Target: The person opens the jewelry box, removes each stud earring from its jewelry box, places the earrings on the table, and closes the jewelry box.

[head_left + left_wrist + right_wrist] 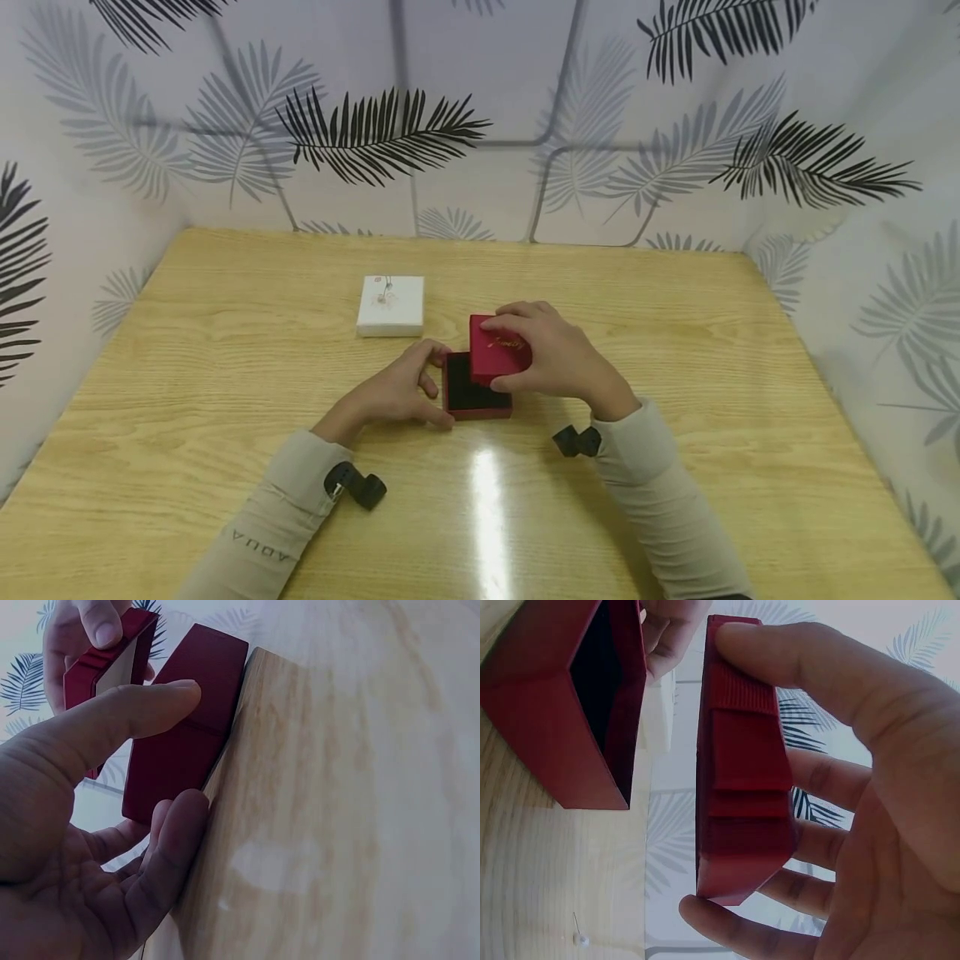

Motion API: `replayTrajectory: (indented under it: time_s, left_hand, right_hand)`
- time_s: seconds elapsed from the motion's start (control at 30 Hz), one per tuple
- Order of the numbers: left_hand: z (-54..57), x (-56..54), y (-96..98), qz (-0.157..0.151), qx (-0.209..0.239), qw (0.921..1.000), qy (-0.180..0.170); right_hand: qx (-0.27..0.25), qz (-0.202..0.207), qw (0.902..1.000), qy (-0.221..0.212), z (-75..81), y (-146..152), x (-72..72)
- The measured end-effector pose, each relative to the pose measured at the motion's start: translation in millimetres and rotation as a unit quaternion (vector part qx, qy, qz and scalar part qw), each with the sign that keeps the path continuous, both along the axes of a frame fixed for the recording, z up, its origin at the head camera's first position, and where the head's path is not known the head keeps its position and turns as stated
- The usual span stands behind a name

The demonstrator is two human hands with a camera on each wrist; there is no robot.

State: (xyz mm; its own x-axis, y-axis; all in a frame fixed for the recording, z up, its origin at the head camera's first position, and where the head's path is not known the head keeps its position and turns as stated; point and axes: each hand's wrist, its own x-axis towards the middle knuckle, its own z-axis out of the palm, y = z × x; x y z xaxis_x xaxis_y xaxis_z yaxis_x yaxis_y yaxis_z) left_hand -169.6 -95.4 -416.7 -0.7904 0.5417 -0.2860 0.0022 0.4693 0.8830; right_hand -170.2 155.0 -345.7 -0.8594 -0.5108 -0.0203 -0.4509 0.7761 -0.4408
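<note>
On the table stands the base of a red jewelry box (478, 413), its inside lined in black. My left hand (399, 390) grips this base at its left side. In the left wrist view, the thumb lies along the red front wall (184, 724), with the other fingers bent around the end. My right hand (561, 357) holds the red lid (489, 360), which carries gold lettering, between thumb and fingers. The lid is raised and overlaps the right part of the base in the head view. A ribbed red bow band (746, 761) shows along the lid's side.
A flat white box (392, 305) with a small printed drawing sits farther back, left of the red box. A small white bead-like piece with a thin pin (582, 940) shows on the table in the right wrist view. Leaf-patterned cloth (480, 192) hangs behind the table.
</note>
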Motion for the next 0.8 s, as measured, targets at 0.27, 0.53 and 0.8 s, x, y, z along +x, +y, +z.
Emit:
replayTrajectory:
  time_s: [0.27,0.53,0.8]
  left_hand:
    - [-0.9,0.2,-0.3,0.004,-0.017,0.9998,-0.001]
    - [-1.5,-0.4,-0.5,0.003,-0.012,0.9999,-0.001]
    - [-0.2,-0.4,-1.2,0.000,0.001,1.0000,0.001]
  right_hand:
    - [0.003,0.013,0.9999,-0.002,-1.8,-5,2.8]
    - [0.013,0.021,0.9997,-0.005,-0.9,-10,6.3]
    - [0.022,0.034,0.9992,0.003,-1.2,-14,8.2]
